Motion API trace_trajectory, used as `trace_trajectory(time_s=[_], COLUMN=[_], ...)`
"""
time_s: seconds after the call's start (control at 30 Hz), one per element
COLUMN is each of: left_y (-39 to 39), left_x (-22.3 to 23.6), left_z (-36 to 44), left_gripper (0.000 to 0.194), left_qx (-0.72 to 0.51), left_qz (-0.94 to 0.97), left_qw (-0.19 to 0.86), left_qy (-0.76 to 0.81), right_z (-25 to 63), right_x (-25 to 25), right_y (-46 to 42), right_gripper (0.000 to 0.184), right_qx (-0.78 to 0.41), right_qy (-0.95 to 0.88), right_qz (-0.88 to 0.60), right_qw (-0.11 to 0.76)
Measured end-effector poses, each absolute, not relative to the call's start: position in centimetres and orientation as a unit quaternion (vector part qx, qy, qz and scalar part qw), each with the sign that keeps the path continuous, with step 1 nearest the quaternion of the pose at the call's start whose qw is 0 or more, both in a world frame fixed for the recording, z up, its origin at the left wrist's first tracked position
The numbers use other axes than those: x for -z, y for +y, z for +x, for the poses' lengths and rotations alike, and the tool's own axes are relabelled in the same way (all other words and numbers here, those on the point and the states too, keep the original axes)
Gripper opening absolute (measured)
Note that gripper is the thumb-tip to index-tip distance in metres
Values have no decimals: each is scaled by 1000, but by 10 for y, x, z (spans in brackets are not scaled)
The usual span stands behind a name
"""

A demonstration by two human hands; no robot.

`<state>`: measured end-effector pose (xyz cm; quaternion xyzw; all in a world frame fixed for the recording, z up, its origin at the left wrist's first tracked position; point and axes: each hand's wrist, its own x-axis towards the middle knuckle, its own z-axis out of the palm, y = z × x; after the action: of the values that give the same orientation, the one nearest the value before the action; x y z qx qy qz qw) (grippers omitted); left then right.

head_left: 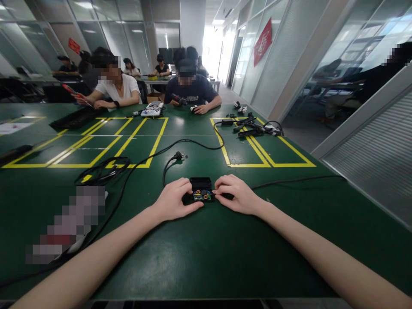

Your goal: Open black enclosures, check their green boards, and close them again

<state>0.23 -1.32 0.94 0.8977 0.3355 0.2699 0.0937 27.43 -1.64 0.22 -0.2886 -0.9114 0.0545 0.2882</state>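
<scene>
A small black open casing [201, 189] with a circuit board and coloured parts inside lies on the green table [206, 253] in front of me. My left hand [175, 199] rests against its left side, fingers curled, thumb along its lower edge. On the other side my right hand [234, 194] pinches its right edge with bent fingers. A black cable [289, 182] runs off to the right from under that hand. A black mains plug [178, 157] with its cord lies just beyond the casing.
Yellow tape rectangles [128, 146] mark the table. A coil of black cable [103, 171] lies left, and more black adapters and cables [254, 127] at far right. Two people sit across the table working with tools. A glass partition runs along the right.
</scene>
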Motion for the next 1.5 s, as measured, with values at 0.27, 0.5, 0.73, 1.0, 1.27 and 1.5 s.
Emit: trace_trajectory(time_s=[0.27,0.5,0.73,1.0,1.27,1.5], left_y=[-7,5,4,5,5,6], left_x=[-2,5,2,4,7,6], left_z=[0,-2,-3,-2,-3,-2], left_gripper=[26,20,23,30,28,29], left_qx=[-334,-311,-372,-399,-408,-402], left_qz=[845,810,741,686,660,663], left_qw=[49,146,334,443,470,470], left_qy=[415,476,448,417,420,422], right_z=[269,260,256,259,260,261], right_x=[14,16,15,20,19,16], right_y=[-6,-6,-8,-4,-5,-6], right_gripper=[27,15,21,35,35,34], right_qx=[-70,-172,-359,-439,-428,-425], right_qy=[-831,-806,-695,-638,-649,-658], right_qz=[-452,-469,-474,-462,-457,-467], right_qw=[318,316,403,432,432,410])
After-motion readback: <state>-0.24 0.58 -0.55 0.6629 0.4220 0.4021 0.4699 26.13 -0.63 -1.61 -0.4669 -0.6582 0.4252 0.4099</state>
